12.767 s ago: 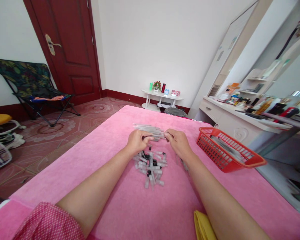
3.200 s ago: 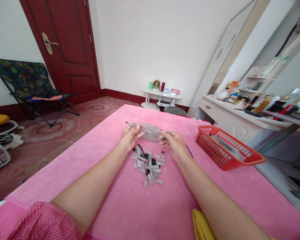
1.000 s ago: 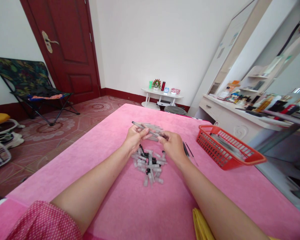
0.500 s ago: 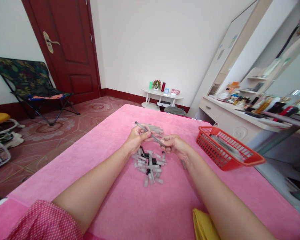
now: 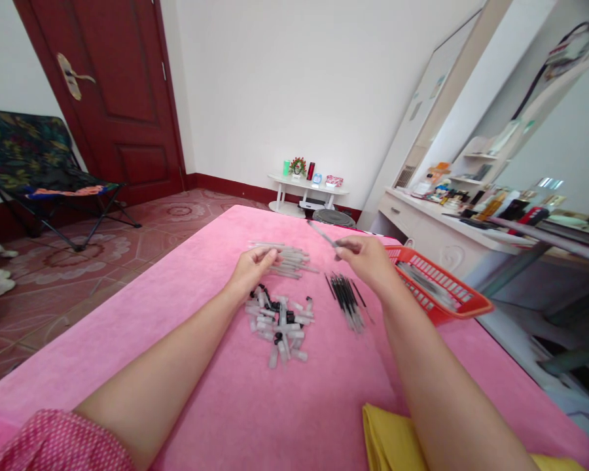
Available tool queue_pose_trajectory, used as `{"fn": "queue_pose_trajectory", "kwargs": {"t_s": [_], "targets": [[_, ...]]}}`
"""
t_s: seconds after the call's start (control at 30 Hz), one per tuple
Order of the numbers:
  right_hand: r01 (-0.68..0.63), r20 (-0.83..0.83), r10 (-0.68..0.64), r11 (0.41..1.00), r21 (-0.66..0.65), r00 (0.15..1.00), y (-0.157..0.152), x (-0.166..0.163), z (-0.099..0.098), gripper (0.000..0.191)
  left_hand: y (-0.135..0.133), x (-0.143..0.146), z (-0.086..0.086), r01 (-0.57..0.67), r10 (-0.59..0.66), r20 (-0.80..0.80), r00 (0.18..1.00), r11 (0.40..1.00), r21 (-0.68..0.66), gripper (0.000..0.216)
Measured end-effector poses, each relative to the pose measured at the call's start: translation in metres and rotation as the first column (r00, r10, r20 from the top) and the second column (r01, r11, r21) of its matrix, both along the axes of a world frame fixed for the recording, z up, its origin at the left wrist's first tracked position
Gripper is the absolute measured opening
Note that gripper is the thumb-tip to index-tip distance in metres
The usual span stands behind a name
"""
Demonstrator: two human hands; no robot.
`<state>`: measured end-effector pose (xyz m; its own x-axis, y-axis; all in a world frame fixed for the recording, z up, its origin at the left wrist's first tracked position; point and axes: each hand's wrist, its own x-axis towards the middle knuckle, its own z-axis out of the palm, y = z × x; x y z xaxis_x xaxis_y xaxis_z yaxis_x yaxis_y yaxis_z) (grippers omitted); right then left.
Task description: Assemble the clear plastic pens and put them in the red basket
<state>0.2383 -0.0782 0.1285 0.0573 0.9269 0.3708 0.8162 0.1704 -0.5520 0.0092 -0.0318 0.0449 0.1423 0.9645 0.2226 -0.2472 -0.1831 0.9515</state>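
Observation:
My right hand [image 5: 368, 260] is raised above the pink cloth, pinching a grey pen [image 5: 322, 233] that points up and left. It is between the refills and the red basket [image 5: 436, 288]. My left hand [image 5: 251, 268] rests low with curled fingers at the near end of a row of clear pen barrels [image 5: 285, 258]; whether it holds one is unclear. A heap of clear and black pen caps [image 5: 279, 324] lies just before my left hand. Several thin black refills [image 5: 346, 301] lie to the right of the heap.
The pink cloth [image 5: 216, 392] covers the whole work surface. The red basket holds finished pens at the right edge. A yellow object [image 5: 387, 438] lies near my right elbow. A white dresser [image 5: 451, 235] stands at the right, a folding chair [image 5: 34, 170] and red door at the left.
My right hand has taken the grey pen from the left hand and lifted it right, toward the basket. My left hand has dropped to the barrels. The view has shifted right.

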Motion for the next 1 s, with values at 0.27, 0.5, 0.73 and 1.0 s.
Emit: {"fn": "queue_pose_trajectory", "kwargs": {"t_s": [0.27,0.5,0.73,1.0], "targets": [[0.797,0.215,-0.793,0.597,0.087,0.571,-0.021,0.102,0.021,0.033,0.017,-0.014,-0.018,-0.197,0.210,0.086,0.974,0.970,-0.140,0.034],[0.515,0.129,-0.553,0.822,0.241,0.823,-0.003,0.065,0.002,0.031,0.019,-0.013,-0.021,-0.259,0.261,0.014,0.965,0.963,-0.076,0.025],[-0.112,0.386,0.125,0.992,-0.057,0.914,0.017,-0.026,-0.061,0.049,0.022,-0.013,-0.027,-0.224,0.223,-0.059,0.973,0.975,-0.012,0.026],[-0.005,0.559,0.054,0.996,-0.090,0.828,0.018,-0.033,-0.085,0.040,0.027,-0.012,-0.032,-0.201,0.200,-0.014,0.980,0.978,-0.058,0.023]]}}
